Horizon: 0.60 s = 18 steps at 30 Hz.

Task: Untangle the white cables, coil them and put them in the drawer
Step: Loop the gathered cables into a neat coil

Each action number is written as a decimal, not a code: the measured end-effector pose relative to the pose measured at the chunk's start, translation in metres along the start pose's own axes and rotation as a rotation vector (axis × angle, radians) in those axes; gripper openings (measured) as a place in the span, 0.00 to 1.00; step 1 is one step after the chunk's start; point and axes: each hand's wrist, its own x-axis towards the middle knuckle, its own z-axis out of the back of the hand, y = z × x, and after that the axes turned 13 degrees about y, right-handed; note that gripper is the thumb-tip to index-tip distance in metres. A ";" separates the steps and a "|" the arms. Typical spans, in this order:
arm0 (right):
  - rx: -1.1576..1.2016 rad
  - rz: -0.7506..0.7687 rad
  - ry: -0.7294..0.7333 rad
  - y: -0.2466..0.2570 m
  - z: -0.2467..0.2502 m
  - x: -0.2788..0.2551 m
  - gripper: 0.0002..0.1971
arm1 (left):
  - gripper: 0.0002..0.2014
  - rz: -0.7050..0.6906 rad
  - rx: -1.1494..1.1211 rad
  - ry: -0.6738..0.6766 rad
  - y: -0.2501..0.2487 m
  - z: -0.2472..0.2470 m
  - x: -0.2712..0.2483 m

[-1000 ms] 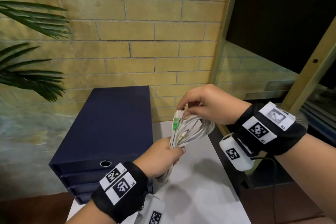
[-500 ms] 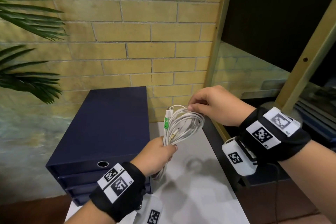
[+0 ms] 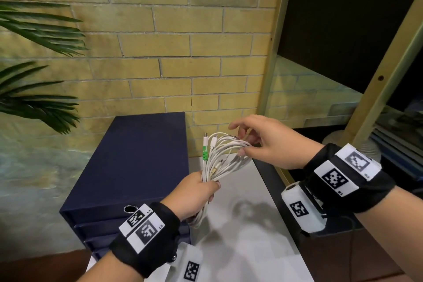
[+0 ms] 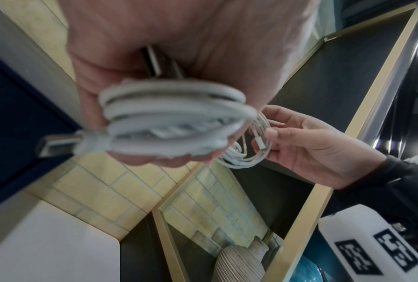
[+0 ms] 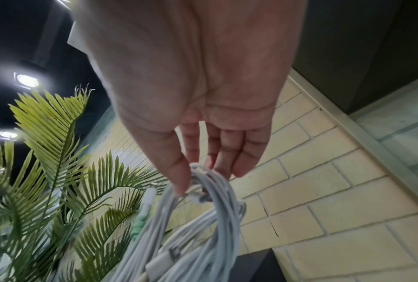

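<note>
A bundle of white cables (image 3: 219, 155), one with a green collar near its plug, is held upright above the white table (image 3: 247, 224). My left hand (image 3: 204, 190) grips the bundle's lower part in a fist; the left wrist view shows the coiled cables (image 4: 169, 114) wrapped in its fingers. My right hand (image 3: 243, 142) is at the top loop, pinching strands between thumb and fingers with the index finger raised. The right wrist view shows the thumb on the cables (image 5: 203, 219). A navy drawer unit (image 3: 137, 155) stands just left, its drawers closed.
A yellow brick wall runs behind. Palm fronds (image 3: 34, 30) hang at the left. A gold-framed shelf (image 3: 270, 52) with a ribbed vase (image 4: 241, 265) stands at the right, past the table's dark edge.
My right hand moved from the plug ends at the bundle's top left to the right side of the loop, and its fingers have spread. The left hand keeps its grip.
</note>
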 end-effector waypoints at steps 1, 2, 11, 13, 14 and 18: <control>0.020 -0.002 0.009 -0.001 0.001 -0.001 0.22 | 0.16 0.008 0.009 -0.001 0.000 0.001 0.000; 0.039 -0.005 0.021 -0.002 0.001 -0.001 0.22 | 0.16 0.014 0.016 -0.001 0.000 0.002 -0.001; -0.496 0.258 -0.072 0.021 -0.014 -0.007 0.38 | 0.14 0.060 0.037 0.013 -0.005 0.001 0.003; -0.874 0.327 0.038 0.026 -0.035 -0.001 0.51 | 0.10 0.066 0.064 0.018 -0.010 -0.002 0.005; -1.008 0.301 0.127 0.023 -0.043 0.002 0.57 | 0.09 0.053 0.090 0.034 -0.013 -0.002 0.005; -1.187 0.297 0.191 -0.005 -0.043 0.017 0.45 | 0.12 0.006 0.185 0.125 -0.022 0.002 -0.003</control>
